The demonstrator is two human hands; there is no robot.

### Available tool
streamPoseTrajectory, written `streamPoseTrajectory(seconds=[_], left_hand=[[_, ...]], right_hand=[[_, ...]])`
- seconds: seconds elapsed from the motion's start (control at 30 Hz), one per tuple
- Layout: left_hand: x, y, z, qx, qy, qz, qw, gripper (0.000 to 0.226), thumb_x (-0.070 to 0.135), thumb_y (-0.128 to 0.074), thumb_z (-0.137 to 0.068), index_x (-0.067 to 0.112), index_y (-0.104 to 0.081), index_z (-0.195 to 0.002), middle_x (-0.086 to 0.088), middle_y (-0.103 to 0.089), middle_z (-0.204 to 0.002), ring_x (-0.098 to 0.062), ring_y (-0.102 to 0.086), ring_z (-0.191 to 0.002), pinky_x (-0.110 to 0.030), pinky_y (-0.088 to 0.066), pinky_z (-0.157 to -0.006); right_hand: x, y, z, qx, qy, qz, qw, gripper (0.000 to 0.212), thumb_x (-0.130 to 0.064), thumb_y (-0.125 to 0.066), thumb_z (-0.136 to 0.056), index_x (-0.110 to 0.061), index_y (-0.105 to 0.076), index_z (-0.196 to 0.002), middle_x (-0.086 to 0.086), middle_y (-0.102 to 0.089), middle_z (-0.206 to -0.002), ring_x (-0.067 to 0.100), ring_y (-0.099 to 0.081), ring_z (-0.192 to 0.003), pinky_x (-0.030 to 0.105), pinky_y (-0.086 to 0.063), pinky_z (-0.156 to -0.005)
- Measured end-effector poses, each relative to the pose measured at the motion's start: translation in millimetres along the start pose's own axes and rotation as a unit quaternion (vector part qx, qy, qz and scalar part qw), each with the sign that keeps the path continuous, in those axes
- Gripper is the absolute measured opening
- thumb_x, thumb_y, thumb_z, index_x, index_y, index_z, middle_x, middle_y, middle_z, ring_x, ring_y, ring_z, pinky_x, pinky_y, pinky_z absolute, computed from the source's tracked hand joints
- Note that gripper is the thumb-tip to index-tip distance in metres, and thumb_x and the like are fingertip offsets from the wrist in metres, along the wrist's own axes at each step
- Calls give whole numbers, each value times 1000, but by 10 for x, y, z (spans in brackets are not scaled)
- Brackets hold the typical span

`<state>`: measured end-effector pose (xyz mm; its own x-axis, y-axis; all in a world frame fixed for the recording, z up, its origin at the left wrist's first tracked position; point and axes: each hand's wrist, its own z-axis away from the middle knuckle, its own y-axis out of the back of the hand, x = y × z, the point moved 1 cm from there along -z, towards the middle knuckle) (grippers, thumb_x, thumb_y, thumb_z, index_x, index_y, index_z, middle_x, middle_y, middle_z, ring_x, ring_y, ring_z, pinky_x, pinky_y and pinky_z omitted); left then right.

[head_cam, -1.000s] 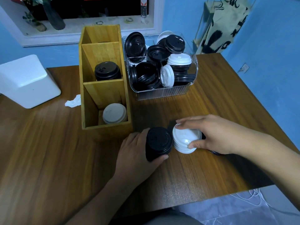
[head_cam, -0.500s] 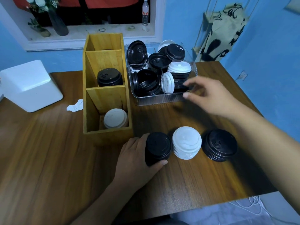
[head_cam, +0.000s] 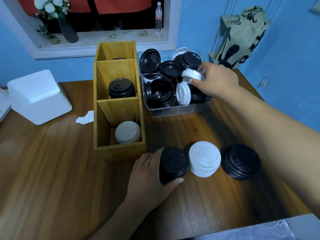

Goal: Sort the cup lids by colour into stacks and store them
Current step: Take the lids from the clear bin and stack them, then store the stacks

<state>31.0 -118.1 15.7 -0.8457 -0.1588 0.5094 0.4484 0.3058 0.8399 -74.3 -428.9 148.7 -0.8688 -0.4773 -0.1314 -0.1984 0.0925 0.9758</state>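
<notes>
Three lid stacks stand on the near part of the table: a tall black stack (head_cam: 173, 164), a white stack (head_cam: 204, 158) and a low black stack (head_cam: 241, 161). My left hand (head_cam: 150, 176) is wrapped around the tall black stack. My right hand (head_cam: 219, 78) reaches into the clear bin (head_cam: 180, 110) and grips a small stack of white lids (head_cam: 191, 75), tilted above the loose black and white lids. The wooden organiser (head_cam: 119, 148) holds a black stack (head_cam: 121, 88) in its middle compartment and a white stack (head_cam: 127, 132) in its front one.
A white box (head_cam: 37, 96) sits at the left of the table, and a crumpled tissue (head_cam: 85, 117) lies beside the organiser. A patterned bag (head_cam: 242, 34) hangs at the back right. The table's front edge runs close below the stacks.
My right hand left the white stack on the table, moved up to the bin and took hold of white lids there. My left hand stayed on the tall black stack.
</notes>
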Motion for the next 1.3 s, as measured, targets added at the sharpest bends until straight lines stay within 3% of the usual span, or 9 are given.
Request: streamPoseTrajectory(seconds=[0.2, 0.43, 0.57, 0.67, 0.8, 0.97, 1.1, 1.2, 1.3], left_hand=[[2, 0, 6, -4, 1, -9, 1000, 94, 85, -61, -70, 29, -43, -143, 13, -58, -133, -6, -51, -119, -23, -36, -101], [9, 12, -2, -1, -6, -11, 1000, 92, 81, -65, -69, 28, -45, -142, 14, -59, -131, -4, -49, -119, -22, -35, -99], [7, 11, 0, -6, 1, -14, 1000, 93, 82, -64, -69, 28, -44, -142, 13, -59, -132, -6, -51, -118, -23, -37, -99], [5, 4, 2, -9, 3, -17, 1000, 93, 82, -62, -70, 28, -43, -143, 13, -58, -133, -7, -49, -119, -25, -39, -100], [19, 7, -1, -9, 4, -16, 1000, 93, 82, -63, -71, 29, -41, -144, 12, -58, -132, -7, -48, -119, -24, -38, -99], [18, 10, 7, -10, 6, -16, 1000, 94, 82, -63, -71, 29, -40, -145, 12, -57, -135, -6, -47, -121, -23, -35, -100], [19, 12, 3, -6, 2, -10, 1000, 93, 82, -63, -71, 29, -42, -144, 12, -58, -134, -7, -48, -121, -24, -37, -100], [22, 5, -6, -6, 1, -12, 1000, 92, 82, -63, -71, 30, -41, -143, 13, -58, -134, -8, -49, -121, -26, -39, -100], [18, -1, -5, -3, 0, -12, 1000, 91, 81, -64, -71, 30, -41, -142, 12, -58, -133, -8, -50, -119, -26, -39, -99]], right_hand=[[157, 68, 241, 135, 100, -2, 986, 24, -40, -52, -97, -26, -65, -112, 1, -68, -100, 32, -61, -96, 35, -40, -65], [297, 258, 883, 255, 151, -33, 955, 20, -33, -53, -92, -20, -64, -103, 5, -62, -89, 33, -58, -85, 37, -42, -58], [458, -79, 1218, 127, 254, 50, 957, 20, -36, -65, -86, -17, -58, -85, 2, -56, -76, 30, -60, -70, 29, -40, -48], [570, -332, 1207, 32, 235, 110, 965, 33, -31, -85, -74, -16, -56, -82, 1, -55, -74, 30, -61, -63, 27, -36, -45], [484, -388, 1159, -7, 217, 164, 962, 38, -50, -72, -83, -22, -56, -104, -3, -60, -93, 26, -64, -82, 29, -37, -54], [456, -494, 1136, -141, 206, 121, 961, 75, -73, -67, -77, -29, -44, -134, -4, -61, -108, 24, -64, -96, 33, -46, -65], [624, -494, 1047, -275, 174, -26, 945, 106, -51, -87, -71, -32, -29, -157, -12, -55, -121, 17, -57, -106, 32, -48, -91], [730, -428, 991, -282, 170, -75, 941, 100, -30, -90, -73, -37, -33, -155, -17, -42, -104, 11, -52, -93, 23, -42, -87], [735, -394, 958, -272, 183, -64, 943, 94, -33, -88, -76, -37, -35, -154, -12, -41, -132, 16, -40, -126, 27, -32, -109]])
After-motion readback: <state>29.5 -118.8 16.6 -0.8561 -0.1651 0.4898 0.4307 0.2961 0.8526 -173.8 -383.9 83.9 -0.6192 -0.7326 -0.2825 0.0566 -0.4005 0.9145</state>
